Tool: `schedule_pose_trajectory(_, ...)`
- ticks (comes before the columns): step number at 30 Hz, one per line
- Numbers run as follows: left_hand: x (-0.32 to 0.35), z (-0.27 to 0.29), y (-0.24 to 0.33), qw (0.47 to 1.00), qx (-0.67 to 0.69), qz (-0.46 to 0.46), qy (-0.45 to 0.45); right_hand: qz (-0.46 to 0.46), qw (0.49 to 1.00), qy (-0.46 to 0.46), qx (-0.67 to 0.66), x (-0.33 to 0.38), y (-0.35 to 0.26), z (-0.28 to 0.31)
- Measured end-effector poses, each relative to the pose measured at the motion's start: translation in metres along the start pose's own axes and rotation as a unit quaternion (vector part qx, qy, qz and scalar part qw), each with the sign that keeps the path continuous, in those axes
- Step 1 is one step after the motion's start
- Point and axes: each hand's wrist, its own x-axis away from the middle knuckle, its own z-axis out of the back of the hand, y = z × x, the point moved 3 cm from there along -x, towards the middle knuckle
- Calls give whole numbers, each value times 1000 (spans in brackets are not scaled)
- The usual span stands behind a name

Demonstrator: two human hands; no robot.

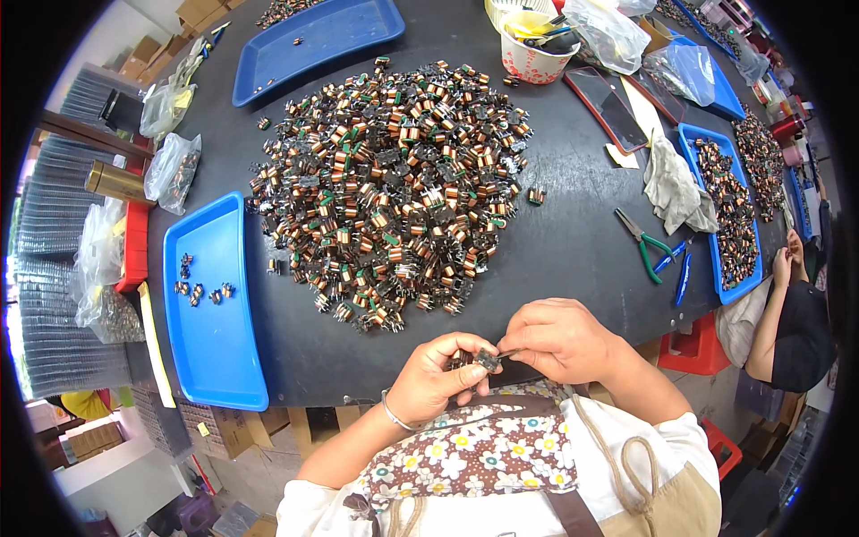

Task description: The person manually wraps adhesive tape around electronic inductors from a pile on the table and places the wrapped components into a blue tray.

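Observation:
Close to the table's front edge, my left hand [429, 378] pinches a small wire-wound coil with a black base [487, 361] between thumb and fingers. My right hand [565, 340] is closed around a thin dark tool [509, 353], whose tip meets the coil's base; most of the tool is hidden in the fingers, so its kind does not show. Just beyond both hands rises a large heap of similar coils [394, 188], copper-wound with black bases and some green parts. Left of the heap, a blue tray [219, 345] holds several coils.
Green-handled pliers [642, 243] and a blue pen-like tool [684, 279] lie at right, near a grey cloth [671, 183]. A coil-filled blue tray [753, 273] stands beyond them. Farther back are another blue tray [313, 45] and a white basket [532, 64]. Another person [796, 331] works at far right.

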Motion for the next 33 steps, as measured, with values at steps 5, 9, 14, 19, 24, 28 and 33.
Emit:
schedule_pose_trajectory(5,2,0,4,999,-13,30,-18,30,997,-76,-4,-3,-2,9)
schedule_pose_trajectory(9,17,21,26,998,-12,-31,60,-12,999,-36,-1,-1,5,12)
schedule_pose_trajectory(14,83,101,97,893,-69,-281,344,-152,977,147,-18,5,36,13)
schedule_pose_trajectory(19,157,160,159,727,-274,-387,497,-197,951,229,-62,10,59,1)
schedule_pose_trajectory(24,164,150,187,476,-641,-200,568,-174,956,231,-57,11,64,-3)
schedule_pose_trajectory(28,131,86,192,724,-453,-358,377,-153,958,239,-41,9,63,-5)
schedule_pose_trajectory(33,101,-21,215,795,-422,-434,49,-180,952,244,-47,9,63,-5)
